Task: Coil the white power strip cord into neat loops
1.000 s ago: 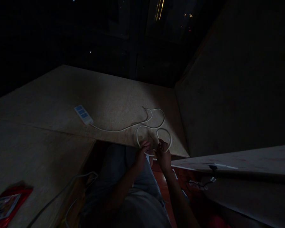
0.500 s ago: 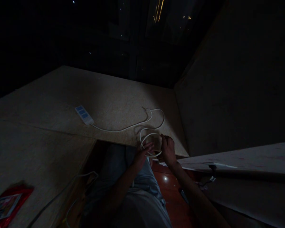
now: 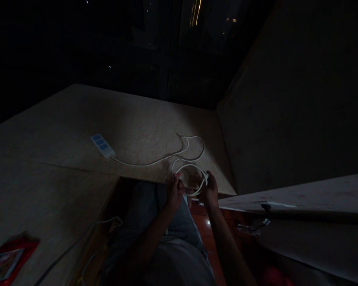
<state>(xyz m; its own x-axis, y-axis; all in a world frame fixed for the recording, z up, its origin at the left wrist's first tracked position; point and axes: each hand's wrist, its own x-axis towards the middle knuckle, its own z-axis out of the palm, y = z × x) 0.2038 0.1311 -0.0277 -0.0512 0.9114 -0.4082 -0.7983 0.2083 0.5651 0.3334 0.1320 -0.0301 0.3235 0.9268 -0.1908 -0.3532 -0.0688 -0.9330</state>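
Note:
A white power strip (image 3: pixel 102 145) with blue sections lies on the pale ledge. Its white cord (image 3: pixel 146 165) runs right, bends in a wide loop and comes back to a coil (image 3: pixel 191 165) between my hands. My left hand (image 3: pixel 175 192) closes on the coil's left side. On the opposite side, my right hand (image 3: pixel 209 191) grips the coil along with a small white end piece, probably the plug, partly hidden by the fingers. Both hands are just over the ledge's front edge, above my lap.
At lower left a red packet (image 3: pixel 13 258) lies on the ledge (image 3: pixel 47 194), near a grey cable (image 3: pixel 74 244). A wall (image 3: pixel 286 119) rises on the right, with a black plug (image 3: pixel 266 207) low down. Dark window panes stand behind the ledge.
The coil has turned and opened rounder between my hands. My right hand has rolled palm upward, showing the white end piece. My left hand has shifted up the coil's left side.

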